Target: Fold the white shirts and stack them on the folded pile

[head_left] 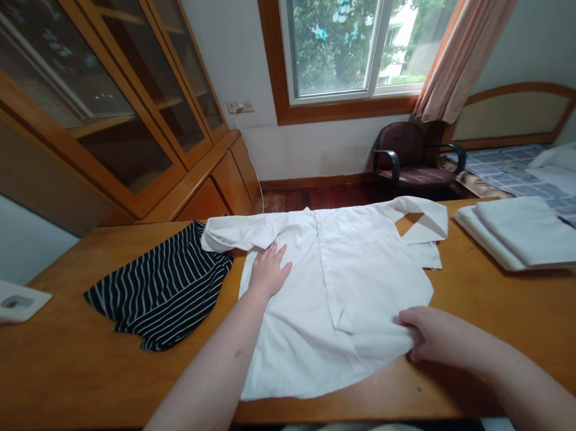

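Observation:
A white button-front shirt [303, 305] lies spread on the wooden table, its collar end at the far edge and its hem towards me. One sleeve stretches left and the other is bent into a loop at the right. My left hand [270, 270] rests on the shirt's upper left part, fingers spread flat. At the lower right side edge, my right hand [419, 331] pinches the cloth between thumb and fingers. Left of the shirt lies a black garment with white stripes [170, 288], partly touched by the left sleeve.
Folded white cloth [528, 233] is stacked at the table's right. A white object with oval openings [14, 291] stands at the left edge. Beyond the wooden table [473, 367] are a glass-fronted cabinet [116, 122], an armchair [406, 153] and a bed [514, 169].

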`<state>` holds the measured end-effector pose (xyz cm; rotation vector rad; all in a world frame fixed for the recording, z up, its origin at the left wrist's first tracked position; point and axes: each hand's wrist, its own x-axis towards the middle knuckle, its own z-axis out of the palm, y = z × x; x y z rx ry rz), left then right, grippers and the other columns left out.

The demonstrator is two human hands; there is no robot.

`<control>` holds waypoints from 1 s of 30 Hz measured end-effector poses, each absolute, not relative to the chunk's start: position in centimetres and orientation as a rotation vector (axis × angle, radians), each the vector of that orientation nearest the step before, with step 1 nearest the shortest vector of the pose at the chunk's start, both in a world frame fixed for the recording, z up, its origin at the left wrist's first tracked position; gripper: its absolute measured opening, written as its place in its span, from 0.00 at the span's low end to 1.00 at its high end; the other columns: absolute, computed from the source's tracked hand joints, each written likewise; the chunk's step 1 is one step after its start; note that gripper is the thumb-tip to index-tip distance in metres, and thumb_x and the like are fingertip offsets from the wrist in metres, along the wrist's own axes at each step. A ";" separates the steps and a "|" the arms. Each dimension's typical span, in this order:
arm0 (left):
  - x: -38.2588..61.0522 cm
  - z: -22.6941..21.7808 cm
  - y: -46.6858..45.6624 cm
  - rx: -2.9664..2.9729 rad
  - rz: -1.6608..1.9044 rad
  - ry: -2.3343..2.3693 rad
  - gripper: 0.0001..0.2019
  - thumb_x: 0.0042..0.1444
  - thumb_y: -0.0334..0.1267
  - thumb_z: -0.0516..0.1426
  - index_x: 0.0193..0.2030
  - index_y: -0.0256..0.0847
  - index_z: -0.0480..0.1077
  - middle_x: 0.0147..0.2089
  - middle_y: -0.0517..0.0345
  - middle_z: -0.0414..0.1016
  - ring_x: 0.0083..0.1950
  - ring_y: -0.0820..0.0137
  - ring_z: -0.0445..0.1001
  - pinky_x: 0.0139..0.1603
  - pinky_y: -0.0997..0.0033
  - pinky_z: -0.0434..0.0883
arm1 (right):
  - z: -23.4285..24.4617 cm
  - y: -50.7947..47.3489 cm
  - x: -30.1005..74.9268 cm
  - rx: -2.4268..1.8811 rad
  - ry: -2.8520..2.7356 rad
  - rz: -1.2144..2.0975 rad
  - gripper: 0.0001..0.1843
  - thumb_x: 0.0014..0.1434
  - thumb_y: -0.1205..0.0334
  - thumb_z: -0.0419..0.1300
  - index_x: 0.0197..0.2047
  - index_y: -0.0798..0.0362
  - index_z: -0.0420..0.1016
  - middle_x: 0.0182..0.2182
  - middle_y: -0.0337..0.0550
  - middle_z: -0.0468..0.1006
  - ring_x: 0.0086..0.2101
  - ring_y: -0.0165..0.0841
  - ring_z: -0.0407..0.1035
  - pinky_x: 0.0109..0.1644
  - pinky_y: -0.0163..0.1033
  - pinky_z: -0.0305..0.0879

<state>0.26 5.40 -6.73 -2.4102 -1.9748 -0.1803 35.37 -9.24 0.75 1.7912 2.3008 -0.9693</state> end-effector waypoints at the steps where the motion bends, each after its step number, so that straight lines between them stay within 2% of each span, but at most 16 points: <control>1: 0.3 -6.6 5.4 -2.409 -0.179 -1.978 0.28 0.59 0.51 0.47 0.65 0.47 0.54 0.69 0.51 0.51 0.67 0.61 0.53 0.65 0.55 0.49 | 0.5 -9.5 35.5 1.796 2.351 -0.916 0.08 0.43 0.64 0.62 0.30 0.49 0.74 0.33 0.41 0.76 0.36 0.37 0.69 0.39 0.36 0.60; 3: 0.4 -6.5 5.3 -2.407 -0.172 -1.986 0.28 0.59 0.51 0.47 0.66 0.47 0.54 0.69 0.51 0.51 0.67 0.61 0.53 0.65 0.55 0.49 | 0.2 -9.9 35.8 1.813 2.434 -0.826 0.03 0.48 0.65 0.58 0.27 0.51 0.73 0.30 0.43 0.74 0.34 0.36 0.68 0.39 0.37 0.60; 8: 0.4 -6.2 5.1 -2.406 -0.166 -1.993 0.28 0.59 0.50 0.47 0.65 0.46 0.55 0.69 0.51 0.50 0.67 0.61 0.53 0.65 0.56 0.49 | 0.5 -10.5 36.7 1.966 2.606 -0.636 0.13 0.60 0.58 0.49 0.31 0.51 0.72 0.30 0.46 0.74 0.33 0.36 0.67 0.39 0.39 0.61; 12: 0.3 -6.3 5.1 -2.412 -0.185 -1.997 0.28 0.59 0.50 0.47 0.65 0.46 0.55 0.69 0.50 0.51 0.67 0.60 0.53 0.65 0.55 0.49 | 1.3 -11.4 37.2 1.966 2.699 -0.463 0.14 0.60 0.53 0.49 0.35 0.48 0.74 0.30 0.47 0.76 0.34 0.39 0.68 0.40 0.42 0.60; 16: 0.3 -6.4 5.2 -2.413 -0.205 -2.006 0.28 0.59 0.50 0.47 0.65 0.47 0.55 0.69 0.52 0.51 0.67 0.61 0.53 0.65 0.56 0.48 | 2.3 -12.3 37.3 1.896 2.379 -0.724 0.14 0.56 0.51 0.55 0.24 0.48 0.71 0.21 0.43 0.73 0.25 0.36 0.67 0.29 0.37 0.56; 19: 0.3 -6.4 5.2 -2.417 -0.199 -2.009 0.28 0.59 0.50 0.47 0.65 0.46 0.55 0.69 0.51 0.51 0.67 0.61 0.53 0.65 0.56 0.48 | 2.9 -12.8 37.0 1.810 2.189 -1.090 0.08 0.49 0.53 0.62 0.26 0.48 0.74 0.24 0.40 0.76 0.25 0.34 0.68 0.27 0.35 0.56; 22: 0.3 -6.4 5.2 -2.418 -0.209 -1.986 0.28 0.59 0.50 0.47 0.65 0.45 0.55 0.68 0.50 0.52 0.66 0.61 0.54 0.65 0.56 0.49 | 3.0 -12.8 36.1 1.782 2.188 -1.289 0.13 0.49 0.51 0.61 0.37 0.46 0.77 0.29 0.40 0.78 0.28 0.35 0.70 0.30 0.35 0.60; 26: 0.4 -6.3 5.2 -2.410 -0.206 -1.982 0.28 0.59 0.50 0.47 0.65 0.46 0.55 0.69 0.50 0.51 0.66 0.61 0.53 0.65 0.56 0.49 | 2.2 -12.0 33.5 1.869 2.300 -1.209 0.18 0.55 0.49 0.57 0.45 0.47 0.75 0.36 0.45 0.78 0.35 0.37 0.71 0.39 0.39 0.65; 28: 0.3 -6.3 5.2 -2.408 -0.197 -1.990 0.28 0.59 0.50 0.47 0.65 0.46 0.55 0.69 0.50 0.51 0.67 0.60 0.53 0.65 0.56 0.49 | 1.8 -11.7 31.9 1.902 2.432 -1.129 0.19 0.56 0.52 0.56 0.49 0.48 0.73 0.43 0.47 0.76 0.41 0.39 0.70 0.46 0.42 0.65; 30: 0.3 -6.4 5.2 -2.410 -0.195 -1.986 0.28 0.59 0.50 0.47 0.65 0.46 0.55 0.69 0.50 0.51 0.67 0.60 0.53 0.65 0.56 0.48 | 1.6 -11.7 30.5 1.811 2.619 -1.086 0.22 0.56 0.55 0.57 0.54 0.46 0.70 0.51 0.48 0.71 0.50 0.41 0.65 0.55 0.45 0.60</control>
